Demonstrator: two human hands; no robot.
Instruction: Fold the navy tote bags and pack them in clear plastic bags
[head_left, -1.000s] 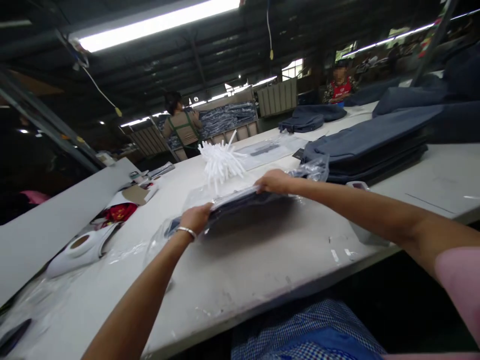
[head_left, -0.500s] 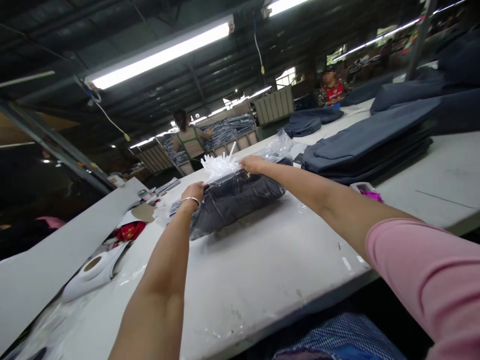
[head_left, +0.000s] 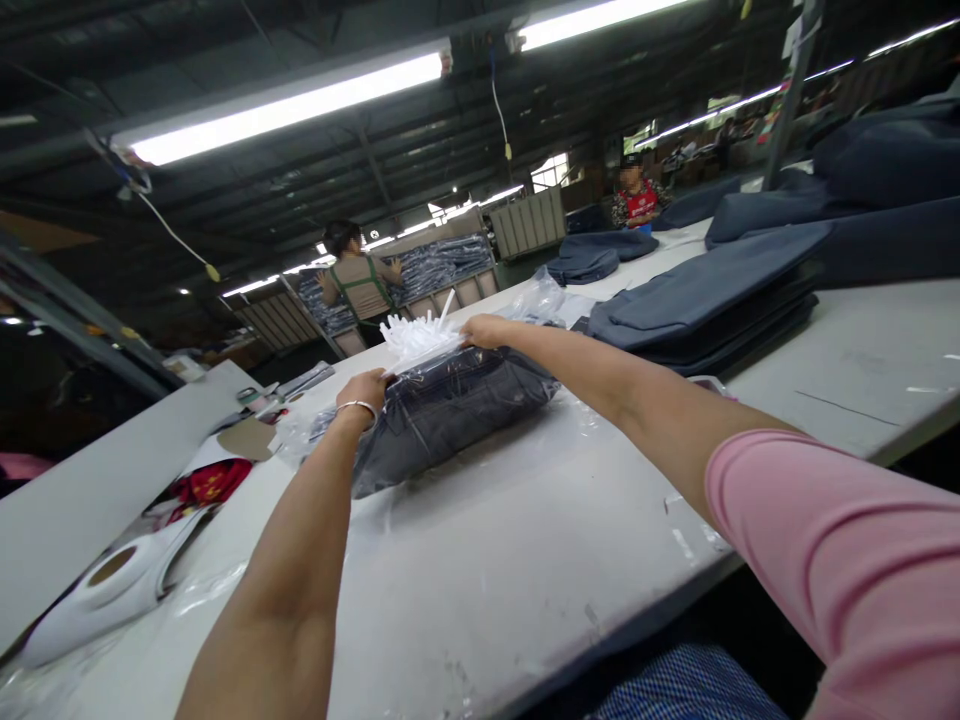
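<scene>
A clear plastic bag [head_left: 457, 408] with folded dark cloth inside lies across the white table [head_left: 480, 580]. My left hand [head_left: 363, 392], a pale bangle on its wrist, is closed on the bag's upper left edge. At the upper right edge, my right hand [head_left: 484, 331] pinches the plastic too. A bunch of white strips [head_left: 418, 336] sits just behind the bag, between my hands. What exactly they are is too small to tell. More crumpled clear plastic [head_left: 536, 298] lies behind my right hand.
Stacked dark blue cloth pieces [head_left: 705, 290] lie to the right. At the left are a white roll [head_left: 97, 590], red cloth [head_left: 214, 482] and a low white board [head_left: 112, 480]. Across the table, one person [head_left: 360, 275] stands at a cart of bagged goods; another person [head_left: 637, 200] is farther right.
The view has turned slightly right, so the scene sits further left. Both hands keep their hold on the bag's edge, and the bag looks much the same.
</scene>
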